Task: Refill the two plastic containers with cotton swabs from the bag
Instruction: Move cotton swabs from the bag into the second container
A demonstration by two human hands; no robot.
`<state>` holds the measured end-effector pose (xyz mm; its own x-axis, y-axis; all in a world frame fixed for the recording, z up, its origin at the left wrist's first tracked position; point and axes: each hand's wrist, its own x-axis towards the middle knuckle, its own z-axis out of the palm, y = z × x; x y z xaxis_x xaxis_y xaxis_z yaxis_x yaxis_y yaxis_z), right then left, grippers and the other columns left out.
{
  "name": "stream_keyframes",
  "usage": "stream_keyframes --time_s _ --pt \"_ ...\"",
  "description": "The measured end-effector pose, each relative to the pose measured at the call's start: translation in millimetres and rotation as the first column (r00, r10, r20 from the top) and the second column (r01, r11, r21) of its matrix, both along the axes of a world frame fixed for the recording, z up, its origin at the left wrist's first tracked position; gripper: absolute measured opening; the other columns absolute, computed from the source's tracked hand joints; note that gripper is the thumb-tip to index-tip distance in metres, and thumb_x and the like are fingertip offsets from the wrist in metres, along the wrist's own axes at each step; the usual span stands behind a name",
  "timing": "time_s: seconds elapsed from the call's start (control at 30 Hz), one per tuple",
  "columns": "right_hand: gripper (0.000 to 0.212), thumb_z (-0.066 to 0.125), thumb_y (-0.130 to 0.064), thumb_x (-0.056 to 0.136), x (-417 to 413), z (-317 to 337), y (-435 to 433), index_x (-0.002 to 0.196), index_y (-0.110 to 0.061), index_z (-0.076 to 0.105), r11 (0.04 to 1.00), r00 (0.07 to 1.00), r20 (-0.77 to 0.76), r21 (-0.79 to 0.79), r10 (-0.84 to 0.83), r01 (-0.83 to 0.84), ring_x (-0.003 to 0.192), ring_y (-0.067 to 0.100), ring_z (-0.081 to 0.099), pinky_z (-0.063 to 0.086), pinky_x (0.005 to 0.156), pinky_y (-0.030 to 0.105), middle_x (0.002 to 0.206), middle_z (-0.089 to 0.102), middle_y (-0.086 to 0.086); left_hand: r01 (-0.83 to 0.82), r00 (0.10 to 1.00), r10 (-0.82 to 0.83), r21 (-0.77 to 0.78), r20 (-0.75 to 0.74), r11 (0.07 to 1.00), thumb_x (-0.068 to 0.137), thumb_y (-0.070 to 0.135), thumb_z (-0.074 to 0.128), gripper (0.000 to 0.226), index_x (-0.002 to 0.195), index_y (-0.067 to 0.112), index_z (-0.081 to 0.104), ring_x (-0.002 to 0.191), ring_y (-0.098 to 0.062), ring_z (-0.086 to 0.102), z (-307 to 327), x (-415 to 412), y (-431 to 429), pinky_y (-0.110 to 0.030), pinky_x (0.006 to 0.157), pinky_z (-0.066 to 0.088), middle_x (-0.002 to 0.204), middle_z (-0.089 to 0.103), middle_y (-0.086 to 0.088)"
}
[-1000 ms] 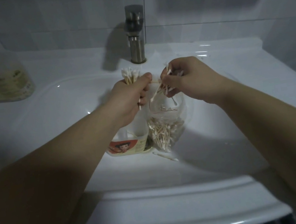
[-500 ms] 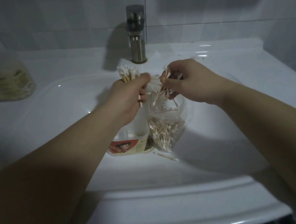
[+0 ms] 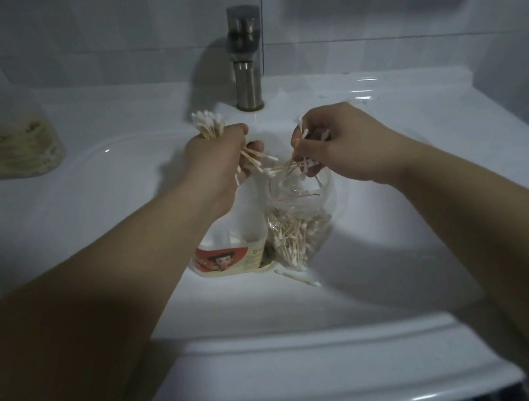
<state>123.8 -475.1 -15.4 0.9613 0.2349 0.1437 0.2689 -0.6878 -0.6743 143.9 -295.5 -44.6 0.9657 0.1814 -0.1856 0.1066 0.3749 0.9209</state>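
Two hands hover above the bag (image 3: 299, 229): the left hand (image 3: 216, 169) grips a swab bundle (image 3: 210, 126), the right hand (image 3: 348, 145) pinches loose swabs (image 3: 289, 168). A labelled container (image 3: 230, 257) stands just beside the bag.

A home bathroom: white washbasin (image 3: 397, 214), steel tap (image 3: 245, 61), tiled wall (image 3: 90, 30).

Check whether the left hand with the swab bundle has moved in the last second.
Yes, slightly: the left hand and its swab bundle have drifted left, farther from the faucet, widening the gap to the right hand.
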Motion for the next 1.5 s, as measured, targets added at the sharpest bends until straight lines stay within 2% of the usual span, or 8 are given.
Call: stream_keyframes --time_s 0.13,0.33,0.53,0.7,0.83,1.03,1.27,1.5 --pt "0.009 0.062 -0.017 0.098 -0.1 -1.1 0.5 0.097 -0.011 0.069 0.999 1.0 -0.003 -0.042 0.007 -0.007 0.066 0.01 0.075 0.062 0.081 0.041 0.086 0.074 0.0 0.01 1.0 -0.01 -0.04 0.009 0.999 0.098 0.003 0.06 0.011 0.109 0.001 0.06 0.048 -0.011 0.06 0.7 -2.1 -1.5 -0.031 0.057 0.061 0.064 0.057 -0.006" --pt "0.011 0.063 -0.02 0.098 -0.9 -0.9 0.6 0.097 -0.011 0.069 0.999 1.0 -0.015 -0.054 0.01 -0.01 0.066 0.009 0.075 0.062 0.082 0.044 0.087 0.074 -0.001 -0.015 0.998 0.012 -0.048 -0.06 0.999 0.093 0.003 0.06 0.015 0.107 0.002 0.064 0.038 -0.005 0.051 3.0 -2.6 3.9 -0.024 0.061 0.06 0.051 0.053 0.0" --pt "0.011 0.062 -0.02 0.098 -1.6 -0.7 0.5 0.098 -0.011 0.069 0.996 1.0 -0.018 -0.086 0.011 -0.012 0.066 0.007 0.074 0.062 0.081 0.044 0.087 0.074 -0.002 0.086 0.992 -0.083 0.022 -0.1 0.996 0.098 0.006 0.048 0.018 0.105 0.007 0.064 0.037 -0.005 0.034 2.0 -2.5 7.3 -0.016 0.037 0.03 0.06 0.04 0.002" --pt "0.009 0.063 -0.017 0.098 1.1 -1.6 -0.1 0.098 -0.011 0.069 1.0 1.0 0.005 -0.015 -0.006 0.006 0.066 0.009 0.075 0.063 0.08 0.036 0.086 0.074 -0.001 0.15 0.988 -0.142 0.21 -0.052 0.966 0.102 0.016 0.058 0.014 0.1 0.01 0.071 0.045 -0.008 0.041 -6.4 -1.8 1.8 -0.02 0.042 0.037 0.065 0.052 0.003" --pt "0.01 0.063 -0.017 0.099 4.8 -2.4 -2.6 0.096 -0.01 0.07 0.996 1.0 0.018 0.087 -0.002 0.001 0.07 0.015 0.076 0.063 0.08 0.039 0.085 0.075 0.002 0.107 0.991 -0.132 0.472 0.02 0.875 0.096 0.037 0.068 0.036 0.108 0.004 0.071 0.048 -0.014 0.041 -10.6 2.3 3.6 -0.027 0.052 0.039 0.069 0.055 0.0" --pt "0.009 0.061 -0.004 0.098 3.5 -3.1 1.2 0.092 0.002 0.066 0.968 0.999 -0.009 0.247 0.048 -0.044 0.07 0.021 0.075 0.062 0.071 0.031 0.08 0.072 0.013 0.371 0.876 -0.483 0.663 -0.017 0.65 0.092 0.039 0.073 0.022 0.081 0.023 0.064 0.038 0.0 0.043 -8.2 -11.6 0.2 -0.019 0.044 0.035 0.047 0.051 0.018" --pt "0.016 0.061 -0.001 0.095 9.3 -3.6 -3.1 0.096 0.015 0.062 0.943 0.998 -0.054 0.334 0.017 0.002 0.074 0.033 0.075 0.063 0.072 0.038 0.085 0.073 0.02 0.367 0.88 -0.473 0.698 -0.047 0.615 0.095 0.046 0.067 0.037 0.097 0.01 0.071 0.062 -0.019 0.052 -10.3 -11.4 1.4 -0.029 0.056 0.042 0.079 0.065 -0.005" --pt "0.018 0.061 0.001 0.095 12.3 -6.0 -3.7 0.097 0.02 0.06 0.927 0.997 -0.072 0.375 -0.002 0.029 0.076 0.036 0.073 0.062 0.071 0.035 0.085 0.068 0.019 0.41 0.856 -0.514 0.673 -0.052 0.615 0.102 0.038 0.059 0.022 0.096 0.02 0.069 0.062 -0.011 0.051 -10.5 -14.4 0.4 -0.022 0.049 0.042 0.074 0.072 0.011"
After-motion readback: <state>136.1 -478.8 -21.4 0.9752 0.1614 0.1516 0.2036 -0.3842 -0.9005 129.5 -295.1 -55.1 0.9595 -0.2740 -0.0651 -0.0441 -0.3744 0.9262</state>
